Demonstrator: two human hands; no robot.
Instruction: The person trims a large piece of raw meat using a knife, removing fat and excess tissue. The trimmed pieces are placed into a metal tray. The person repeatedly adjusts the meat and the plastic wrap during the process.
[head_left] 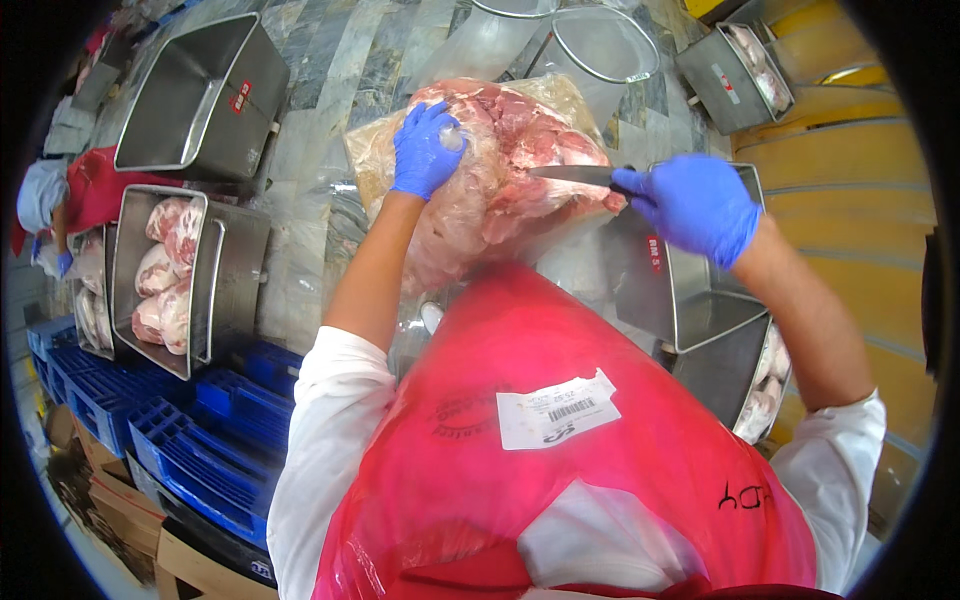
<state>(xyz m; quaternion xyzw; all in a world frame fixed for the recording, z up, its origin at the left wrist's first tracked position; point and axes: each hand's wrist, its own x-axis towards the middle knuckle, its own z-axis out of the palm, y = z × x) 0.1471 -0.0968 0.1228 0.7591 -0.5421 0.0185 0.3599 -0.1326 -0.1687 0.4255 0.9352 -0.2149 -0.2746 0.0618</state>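
Observation:
A large heap of raw meat (520, 140) lies in front of me, partly covered by clear plastic film (440, 225) and sitting in an opened box or wrapping (370, 150). My left hand (428, 150), in a blue glove, is pressed on the film at the meat's left side, its fingers bent around bunched plastic. On the right, my blue-gloved right hand (700, 208) is closed around the dark handle of a knife (575, 174). The blade points left and lies over the meat's right part; whether it touches the meat I cannot tell.
An unfilled metal bin (245, 100) stands far left, with a metal bin of meat pieces (235, 275) nearer. Blue pallets (200, 440) lie lower left. Another metal bin (645, 270) is under my right arm. Beyond the meat are hoops with clear bags (605, 45). A co-worker (85, 190) bends at far left.

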